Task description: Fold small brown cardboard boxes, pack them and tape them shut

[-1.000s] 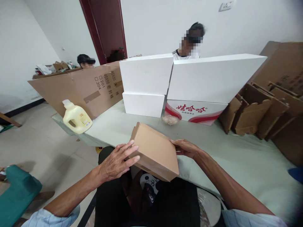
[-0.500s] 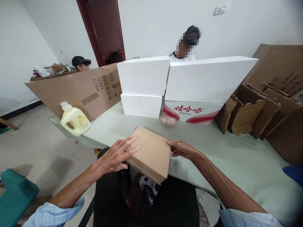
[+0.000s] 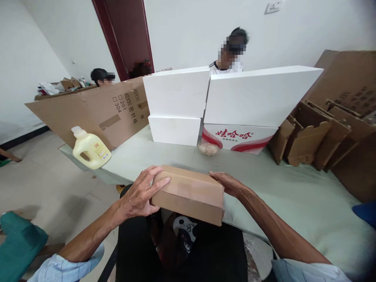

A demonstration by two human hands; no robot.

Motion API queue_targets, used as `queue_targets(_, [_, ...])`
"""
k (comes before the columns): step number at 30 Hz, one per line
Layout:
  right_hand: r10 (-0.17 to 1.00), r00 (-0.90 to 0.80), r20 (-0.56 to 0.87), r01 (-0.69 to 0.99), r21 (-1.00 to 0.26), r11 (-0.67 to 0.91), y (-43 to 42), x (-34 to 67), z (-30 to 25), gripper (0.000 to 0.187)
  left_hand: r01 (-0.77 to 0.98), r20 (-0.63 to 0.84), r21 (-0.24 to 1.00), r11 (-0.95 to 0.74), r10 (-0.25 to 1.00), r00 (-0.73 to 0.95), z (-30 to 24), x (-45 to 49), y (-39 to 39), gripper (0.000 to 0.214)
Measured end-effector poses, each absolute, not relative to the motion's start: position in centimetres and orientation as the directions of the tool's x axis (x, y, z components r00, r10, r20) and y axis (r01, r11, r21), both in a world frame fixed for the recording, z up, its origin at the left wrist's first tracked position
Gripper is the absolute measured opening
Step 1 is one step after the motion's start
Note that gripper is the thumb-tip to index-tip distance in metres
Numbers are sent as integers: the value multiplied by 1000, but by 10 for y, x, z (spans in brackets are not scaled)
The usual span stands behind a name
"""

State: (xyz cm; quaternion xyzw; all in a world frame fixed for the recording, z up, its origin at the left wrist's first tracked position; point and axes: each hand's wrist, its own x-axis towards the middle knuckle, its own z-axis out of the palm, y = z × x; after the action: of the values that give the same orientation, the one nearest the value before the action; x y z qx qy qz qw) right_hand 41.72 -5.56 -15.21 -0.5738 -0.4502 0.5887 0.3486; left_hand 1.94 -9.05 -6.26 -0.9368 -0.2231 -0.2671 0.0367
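Observation:
A closed brown cardboard box (image 3: 189,196) sits between my two hands above my lap, at the near edge of the green-covered table (image 3: 293,196). My left hand (image 3: 140,194) clasps its left end, fingers curled over the top edge. The box's right end is gripped by my right hand (image 3: 228,183), whose fingers lie along that side. The box lies level, with its long front face turned toward me.
Two white foam boxes (image 3: 176,102) and a white slab (image 3: 258,96) over a red-printed carton (image 3: 237,138) stand at the table's back, a person behind them. Folded cardboard boxes (image 3: 311,137) lean at right. A yellow detergent jug (image 3: 89,149) and a large cardboard sheet (image 3: 88,109) stand left.
The box has been turned from a tilted, top-facing pose to level, with its long front face toward me. Both hands shifted with it, staying on its ends.

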Motion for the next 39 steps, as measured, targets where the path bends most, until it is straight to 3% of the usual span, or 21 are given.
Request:
queue_targets(4, [964, 58, -259, 322, -909, -264, -58, 431, -155, 45, 495, 495, 251, -832, 550, 673, -68, 27, -91, 106])
queue_targets(8, [956, 291, -42, 588, -780, -213, -78, 456, -165, 27, 569, 428, 357, -741, 671, 605, -84, 29, -78, 107])
queue_targets(10, [941, 333, 56, 745, -628, -226, -93, 471, -174, 19, 583, 408, 392, -712, 702, 583, -90, 29, -73, 106])
queue_targets(12, [944, 315, 97, 893, -368, -260, -106, 485, -184, 17, 582, 402, 414, -700, 714, 573, -94, 30, -71, 105])
queue_targets(14, [956, 279, 90, 954, -143, -265, -116, 497, -194, 20, 574, 405, 424, -701, 714, 572, -96, 31, -71, 104])
queue_targets(15, [959, 271, 87, 960, -102, -262, -118, 502, -198, 21, 570, 410, 428, -701, 713, 569, -97, 31, -72, 104])
queue_targets(19, [952, 281, 123, 955, -136, -264, -119, 508, -202, 23, 551, 443, 444, -707, 707, 551, -102, 32, -73, 97])
queue_targets(22, [915, 373, 154, 843, -468, -265, -118, 500, -181, 32, 528, 463, 444, -723, 690, 556, -104, 32, -74, 88])
queue_targets(24, [901, 384, 204, 712, -686, -148, -121, 485, -156, 44, 513, 478, 440, -737, 676, 561, -105, 31, -76, 84])
queue_targets(25, [903, 352, 247, 682, -728, -67, -124, 475, -142, 49, 508, 484, 440, -741, 672, 561, -106, 32, -78, 83])
queue_targets(27, [917, 229, 326, 717, -694, 68, -132, 449, -111, 53, 501, 493, 451, -739, 674, 550, -107, 32, -81, 81])
queue_targets(30, [943, -84, 321, 797, -547, 257, -146, 407, -70, 43, 488, 510, 476, -731, 682, 524, -109, 33, -86, 79])
queue_targets(33, [883, -333, 331, 799, -398, 451, -153, 375, -48, 35, 466, 533, 480, -743, 669, 517, -113, 33, -89, 75])
queue_targets(39, [811, -455, 368, 824, -173, 540, -146, 359, -44, 31, 432, 559, 480, -764, 645, 520, -117, 32, -94, 64])
